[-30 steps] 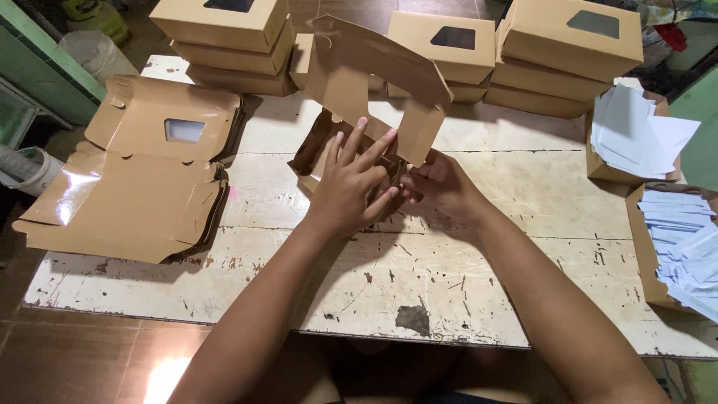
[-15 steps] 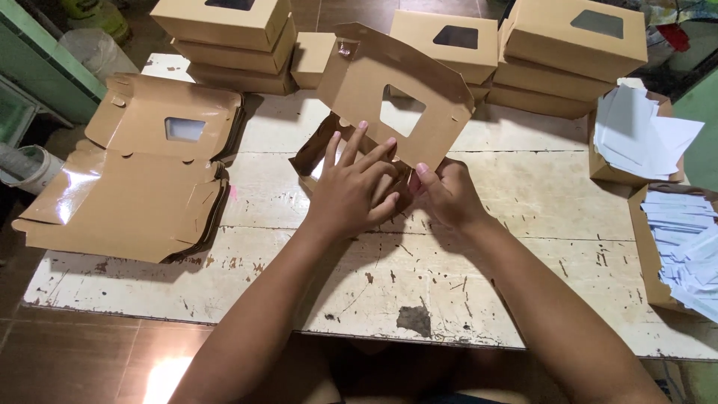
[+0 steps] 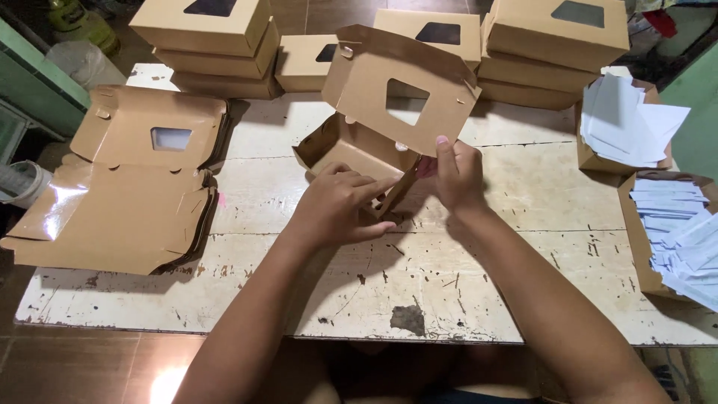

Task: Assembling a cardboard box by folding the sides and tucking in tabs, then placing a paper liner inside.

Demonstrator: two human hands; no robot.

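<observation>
The half-folded brown cardboard box [image 3: 374, 120] sits between your two hands, its windowed lid standing up and tilted away from you, its base resting on the worn white table [image 3: 479, 284]. Your left hand [image 3: 338, 206] is curled loosely over the near front wall of the box, fingers bent and pressing on the cardboard, not fully closed. Your right hand [image 3: 456, 176] pinches the lower right edge of the lid, thumb up against its face and fingers closed behind it.

Beyond your hands, finished windowed boxes [image 3: 553, 37] are stacked in a row along the far side of the table. Well off to the left of your left hand lies a pile of flat, unfolded box blanks [image 3: 127, 194]. To the right of your right hand, open cartons hold white paper sheets [image 3: 624, 123], with a second batch of paper [image 3: 673, 232] nearer to you.
</observation>
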